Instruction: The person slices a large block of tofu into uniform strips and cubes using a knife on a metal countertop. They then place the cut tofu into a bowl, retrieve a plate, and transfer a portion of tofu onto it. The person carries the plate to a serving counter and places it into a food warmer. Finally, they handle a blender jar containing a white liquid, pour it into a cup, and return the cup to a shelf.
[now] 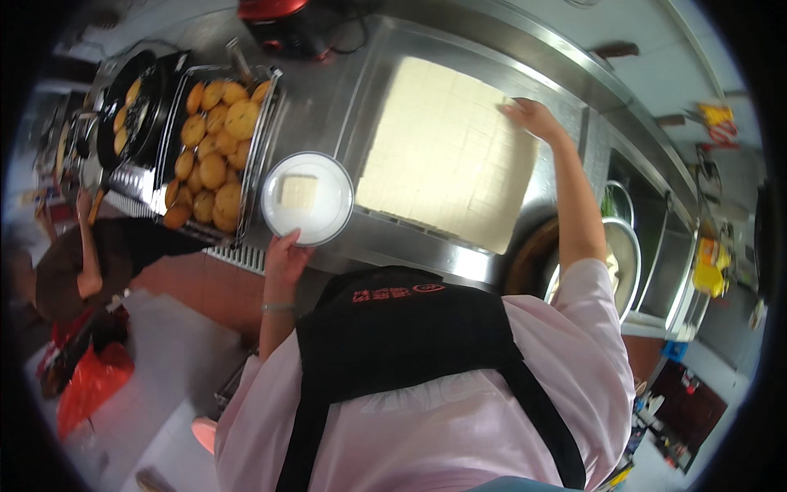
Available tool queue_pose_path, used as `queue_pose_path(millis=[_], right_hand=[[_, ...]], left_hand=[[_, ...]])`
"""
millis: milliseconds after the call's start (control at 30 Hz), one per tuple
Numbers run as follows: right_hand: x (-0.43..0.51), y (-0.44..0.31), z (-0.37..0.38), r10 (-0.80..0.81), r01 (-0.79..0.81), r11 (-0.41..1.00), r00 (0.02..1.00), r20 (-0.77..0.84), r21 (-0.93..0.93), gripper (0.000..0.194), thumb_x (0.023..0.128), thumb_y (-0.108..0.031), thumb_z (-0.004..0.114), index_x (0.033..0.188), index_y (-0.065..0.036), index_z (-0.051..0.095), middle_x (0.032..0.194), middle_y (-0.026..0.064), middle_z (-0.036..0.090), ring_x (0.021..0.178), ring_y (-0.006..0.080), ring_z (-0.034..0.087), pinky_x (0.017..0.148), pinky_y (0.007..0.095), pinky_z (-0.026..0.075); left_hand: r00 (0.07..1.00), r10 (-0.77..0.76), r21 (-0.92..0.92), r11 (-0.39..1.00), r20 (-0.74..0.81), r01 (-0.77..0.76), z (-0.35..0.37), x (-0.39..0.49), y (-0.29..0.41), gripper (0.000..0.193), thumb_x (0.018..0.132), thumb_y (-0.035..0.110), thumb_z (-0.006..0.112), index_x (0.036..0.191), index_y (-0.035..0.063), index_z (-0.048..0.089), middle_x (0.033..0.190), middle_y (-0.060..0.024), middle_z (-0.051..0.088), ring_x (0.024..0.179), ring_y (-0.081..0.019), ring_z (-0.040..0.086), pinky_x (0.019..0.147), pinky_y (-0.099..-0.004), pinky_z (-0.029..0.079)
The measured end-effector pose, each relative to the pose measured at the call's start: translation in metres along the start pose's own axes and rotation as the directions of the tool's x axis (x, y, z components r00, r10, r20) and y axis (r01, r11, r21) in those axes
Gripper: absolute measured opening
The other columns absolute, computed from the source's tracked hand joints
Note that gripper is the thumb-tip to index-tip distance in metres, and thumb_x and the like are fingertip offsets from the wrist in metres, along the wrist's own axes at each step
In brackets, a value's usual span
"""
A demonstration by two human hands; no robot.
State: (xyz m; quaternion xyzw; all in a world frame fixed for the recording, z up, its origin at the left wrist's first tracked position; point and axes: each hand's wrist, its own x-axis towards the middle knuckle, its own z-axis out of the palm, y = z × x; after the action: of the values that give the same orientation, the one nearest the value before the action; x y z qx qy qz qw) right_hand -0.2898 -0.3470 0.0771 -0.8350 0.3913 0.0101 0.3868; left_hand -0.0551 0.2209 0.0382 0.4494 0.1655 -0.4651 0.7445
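Note:
My left hand (286, 258) grips the near rim of a white plate (332, 203) with a dark-lined edge. One pale square piece of tofu (299, 191) lies on that plate. To the right, a large cream-coloured slab of tofu (442, 154), scored into squares, covers much of a stainless steel tray (369, 111). My right hand (532, 118) is at the slab's far right corner, fingers bent together with the tips at its edge. Blur hides whether they pinch a piece.
Left of the plate, a wire basket (261, 141) holds many golden fried rounds (213, 171). Beyond it, a black wok (109, 138) has pieces in oil. A co-worker (86, 264) stands at far left. A red-and-black appliance (283, 27) sits behind; a metal bowl (630, 264) is by my right arm.

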Motion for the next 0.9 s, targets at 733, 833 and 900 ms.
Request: queue_pose_path(millis=[733, 833, 900], right_hand=[[0.03, 0.003, -0.02, 0.226, -0.244, 0.967, 0.954, 0.199, 0.07, 0.058, 0.069, -0.028, 0.089, 0.114, 0.003, 0.068, 0.098, 0.0086, 0.067, 0.091, 0.0199, 0.063, 0.08, 0.0311, 0.052], [0.029, 0.007, -0.019, 0.181, -0.224, 0.959, 0.956, 0.231, 0.174, 0.062, 0.07, -0.027, 0.088, 0.119, 0.003, 0.065, 0.105, 0.0111, 0.067, 0.098, 0.0216, 0.064, 0.083, 0.0322, 0.053], [0.029, 0.009, -0.018, 0.161, -0.194, 0.968, 0.967, 0.198, 0.159, 0.066, 0.068, -0.029, 0.089, 0.121, 0.001, 0.065, 0.108, 0.0123, 0.068, 0.101, 0.0234, 0.065, 0.086, 0.034, 0.053]], left_hand=[[0.972, 0.06, 0.074, 0.996, -0.225, -0.044, -0.034, 0.052, 0.003, 0.039, 0.093, -0.002, 0.062, 0.13, 0.0049, 0.052, 0.124, -0.0133, 0.062, 0.111, -0.0268, 0.062, 0.091, -0.0439, 0.057], [0.962, 0.06, 0.093, 0.995, -0.267, -0.036, -0.033, 0.06, 0.004, 0.038, 0.093, -0.002, 0.062, 0.129, 0.0055, 0.053, 0.121, -0.0132, 0.063, 0.109, -0.0265, 0.063, 0.09, -0.0443, 0.057], [0.962, 0.063, 0.101, 0.994, -0.265, -0.037, -0.031, 0.065, 0.006, 0.038, 0.093, -0.003, 0.062, 0.129, 0.0057, 0.053, 0.12, -0.0132, 0.064, 0.108, -0.0266, 0.064, 0.091, -0.0448, 0.056]])
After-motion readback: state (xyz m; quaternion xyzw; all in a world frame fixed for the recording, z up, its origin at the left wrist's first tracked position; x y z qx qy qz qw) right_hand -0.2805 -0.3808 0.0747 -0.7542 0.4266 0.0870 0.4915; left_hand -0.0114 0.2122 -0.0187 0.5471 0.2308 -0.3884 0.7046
